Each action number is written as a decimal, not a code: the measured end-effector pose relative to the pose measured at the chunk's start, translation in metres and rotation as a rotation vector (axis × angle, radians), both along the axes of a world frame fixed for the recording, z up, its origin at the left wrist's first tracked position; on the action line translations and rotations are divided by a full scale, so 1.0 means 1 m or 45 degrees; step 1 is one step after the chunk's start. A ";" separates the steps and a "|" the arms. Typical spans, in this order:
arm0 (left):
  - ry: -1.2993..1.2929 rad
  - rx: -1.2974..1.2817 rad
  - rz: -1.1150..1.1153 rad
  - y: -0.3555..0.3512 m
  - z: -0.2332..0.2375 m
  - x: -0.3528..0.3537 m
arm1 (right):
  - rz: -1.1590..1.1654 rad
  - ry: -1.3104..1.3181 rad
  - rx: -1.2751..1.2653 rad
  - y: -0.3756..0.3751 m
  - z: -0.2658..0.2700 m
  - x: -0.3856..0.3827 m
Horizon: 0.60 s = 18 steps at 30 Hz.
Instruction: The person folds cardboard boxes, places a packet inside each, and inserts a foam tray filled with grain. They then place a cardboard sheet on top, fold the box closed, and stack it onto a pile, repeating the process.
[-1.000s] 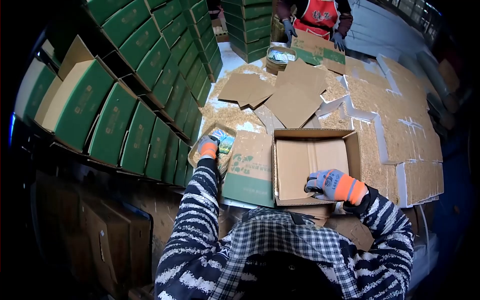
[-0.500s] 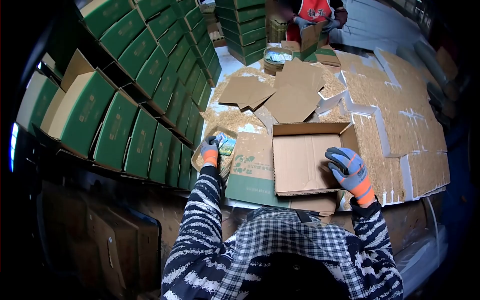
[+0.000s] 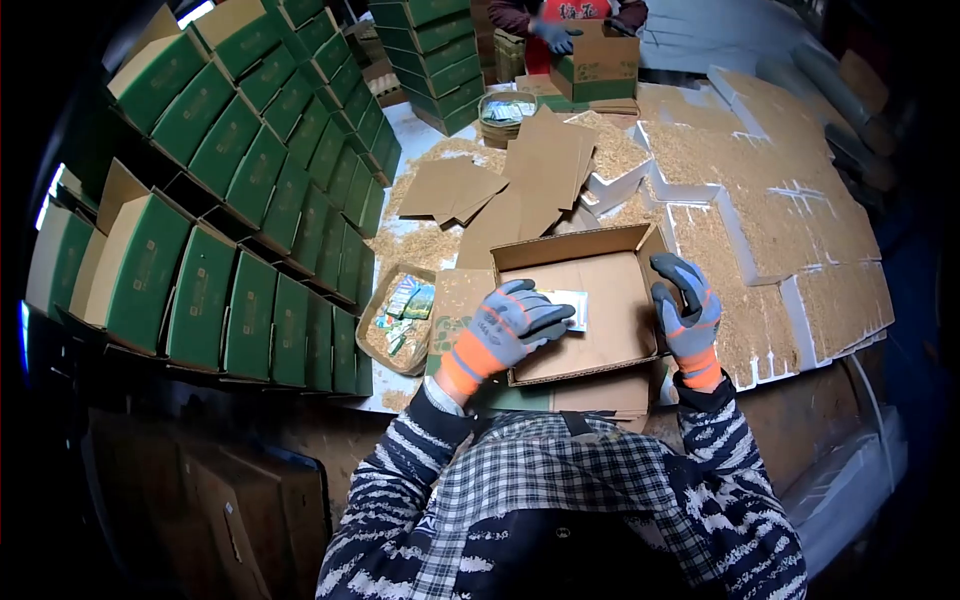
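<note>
An open cardboard box (image 3: pixel 610 353) sits in front of me, slightly turned, its brown inside facing up. My left hand (image 3: pixel 505 328), in a grey and orange glove, reaches over its left wall with fingers closed on a small white and blue packet (image 3: pixel 577 305). The fingers cover part of the packet, just above or touching the box floor. At the right wall is my gloved right hand (image 3: pixel 692 305), fingers curved and spread from the thumb, with nothing visible in it. A basket (image 3: pixel 369 345) of colourful packets (image 3: pixel 408 305) stands to the left.
Stacked green boxes (image 3: pixel 205 290) wall off the left. Flat cardboard sheets (image 3: pixel 455 190) lie on wood shavings behind the box. Shaving-filled trays (image 3: pixel 735 165) spread along the right. Across the table, a co-worker's gloved hand (image 3: pixel 555 37) is at another box (image 3: pixel 603 75), near a second basket (image 3: pixel 497 133).
My left hand has moved right from the basket to the box, bringing a packet. The box has turned slightly, and my right hand has shifted to its outer right side.
</note>
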<state>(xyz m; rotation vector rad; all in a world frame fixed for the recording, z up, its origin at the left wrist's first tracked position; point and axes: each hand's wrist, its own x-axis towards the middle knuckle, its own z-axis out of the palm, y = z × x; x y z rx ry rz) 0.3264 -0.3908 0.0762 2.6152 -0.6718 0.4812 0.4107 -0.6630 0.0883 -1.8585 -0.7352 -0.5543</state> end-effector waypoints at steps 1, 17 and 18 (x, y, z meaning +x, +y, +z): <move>-0.020 -0.294 -0.066 0.001 0.004 0.003 | 0.007 0.042 -0.001 -0.009 -0.003 0.003; 0.640 -1.654 0.793 -0.024 -0.141 -0.028 | 0.651 1.014 -0.060 -0.022 -0.102 0.047; 0.584 -1.582 0.833 -0.026 -0.133 -0.034 | 0.563 1.034 -0.114 -0.024 -0.100 0.042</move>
